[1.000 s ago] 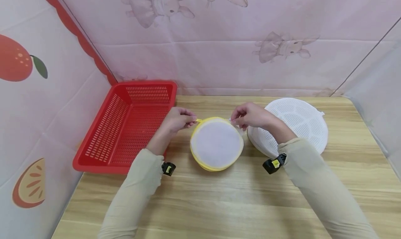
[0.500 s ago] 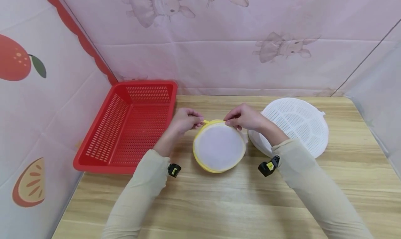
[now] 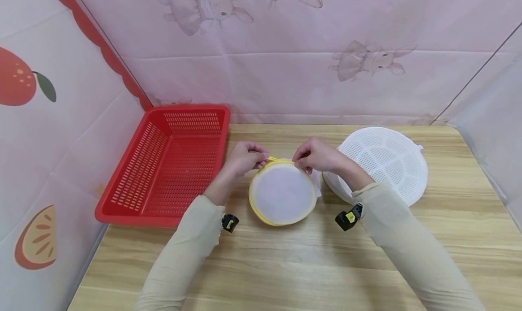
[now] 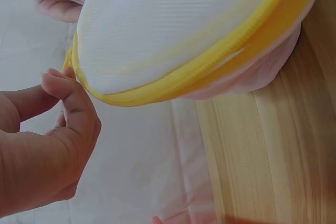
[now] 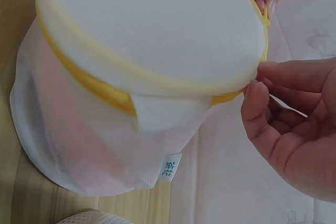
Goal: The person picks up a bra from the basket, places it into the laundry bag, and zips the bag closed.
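Observation:
A small round mesh laundry bag [image 3: 283, 195] with a white top and a yellow zipper [image 4: 226, 51] stands on the table between the hands. My left hand [image 3: 246, 158] pinches the yellow zipper end at the bag's far left rim. Beside it, my right hand [image 3: 317, 156] pinches the far rim between thumb and fingertips. Through the sheer side in the right wrist view something pinkish shows, its kind unclear. A white flap [image 5: 168, 113] covers part of the zipper there, and a small printed label [image 5: 169, 166] sticks out below.
To the left stands a red plastic basket [image 3: 161, 218] with slotted walls. A larger white mesh bag [image 3: 383, 161] lies close on the right, partly behind the right forearm. The wooden table [image 3: 302, 265] meets a printed wall covering at the back.
My right hand has shifted left from the bag's right side onto its far rim. My left hand has moved slightly right, still at the zipper end. The bag has turned a little.

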Demonstrator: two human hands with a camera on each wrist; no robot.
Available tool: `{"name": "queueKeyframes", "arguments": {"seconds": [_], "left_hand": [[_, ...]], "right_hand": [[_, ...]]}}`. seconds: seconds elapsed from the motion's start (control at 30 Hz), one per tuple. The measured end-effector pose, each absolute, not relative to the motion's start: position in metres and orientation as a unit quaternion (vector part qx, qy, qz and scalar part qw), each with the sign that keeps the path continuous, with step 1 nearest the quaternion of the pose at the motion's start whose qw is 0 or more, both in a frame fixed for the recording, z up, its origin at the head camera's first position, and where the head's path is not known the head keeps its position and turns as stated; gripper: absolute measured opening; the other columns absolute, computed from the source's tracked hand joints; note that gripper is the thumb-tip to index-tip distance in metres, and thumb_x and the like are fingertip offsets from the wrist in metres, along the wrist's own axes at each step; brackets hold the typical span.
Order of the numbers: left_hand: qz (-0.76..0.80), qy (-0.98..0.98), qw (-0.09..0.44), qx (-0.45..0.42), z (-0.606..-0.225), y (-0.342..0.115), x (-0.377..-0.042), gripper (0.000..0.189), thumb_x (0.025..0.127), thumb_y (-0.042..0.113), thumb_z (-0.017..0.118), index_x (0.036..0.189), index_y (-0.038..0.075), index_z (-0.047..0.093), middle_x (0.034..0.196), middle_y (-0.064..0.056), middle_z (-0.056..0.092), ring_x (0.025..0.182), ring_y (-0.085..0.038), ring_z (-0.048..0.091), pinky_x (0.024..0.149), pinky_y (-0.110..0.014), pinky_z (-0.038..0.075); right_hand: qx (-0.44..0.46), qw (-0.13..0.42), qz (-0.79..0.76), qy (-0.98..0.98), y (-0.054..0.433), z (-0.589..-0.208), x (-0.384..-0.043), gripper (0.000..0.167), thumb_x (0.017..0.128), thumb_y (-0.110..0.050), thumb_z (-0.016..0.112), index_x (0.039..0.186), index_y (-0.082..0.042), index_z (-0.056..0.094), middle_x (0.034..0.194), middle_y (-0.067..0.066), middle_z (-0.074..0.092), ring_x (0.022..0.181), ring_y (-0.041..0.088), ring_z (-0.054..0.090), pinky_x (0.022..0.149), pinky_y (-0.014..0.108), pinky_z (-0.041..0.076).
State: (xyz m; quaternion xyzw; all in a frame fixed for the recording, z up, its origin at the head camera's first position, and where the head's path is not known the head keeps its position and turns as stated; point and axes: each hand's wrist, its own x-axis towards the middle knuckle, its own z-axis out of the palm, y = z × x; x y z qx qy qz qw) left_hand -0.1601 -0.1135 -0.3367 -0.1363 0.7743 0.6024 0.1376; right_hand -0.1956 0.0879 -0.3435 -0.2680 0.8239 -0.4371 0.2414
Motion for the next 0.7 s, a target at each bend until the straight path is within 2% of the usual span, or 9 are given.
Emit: {"name": "queueKeyframes", "arguments": {"seconds": [0.27, 0.7], "left_hand": [[0.603, 0.771, 0.134, -0.158, -0.338, -0.114, -0.160, 0.013, 0.089, 0.001, 0.056, 0.097, -0.008, 0.059, 0.080, -0.012, 0.059, 0.063, -0.011, 0.055, 0.056, -0.018, 0.049], [0.644, 0.736, 0.122, -0.169, -0.348, -0.134, -0.158, 0.017, 0.088, -0.003, 0.055, 0.101, -0.013, 0.057, 0.072, -0.008, 0.057, 0.061, -0.010, 0.054, 0.054, -0.017, 0.047]], "right_hand": [[-0.223, 0.245, -0.443, 0.833, 0.086, -0.337, -0.197, 0.010, 0.083, 0.006, 0.057, 0.087, 0.010, 0.066, 0.065, 0.007, 0.058, 0.053, 0.013, 0.053, 0.055, 0.029, 0.051], [-0.151, 0.236, -0.458, 0.844, 0.104, -0.331, -0.204, 0.013, 0.082, 0.007, 0.054, 0.090, 0.015, 0.061, 0.060, 0.006, 0.058, 0.051, 0.012, 0.056, 0.055, 0.027, 0.053]]}}
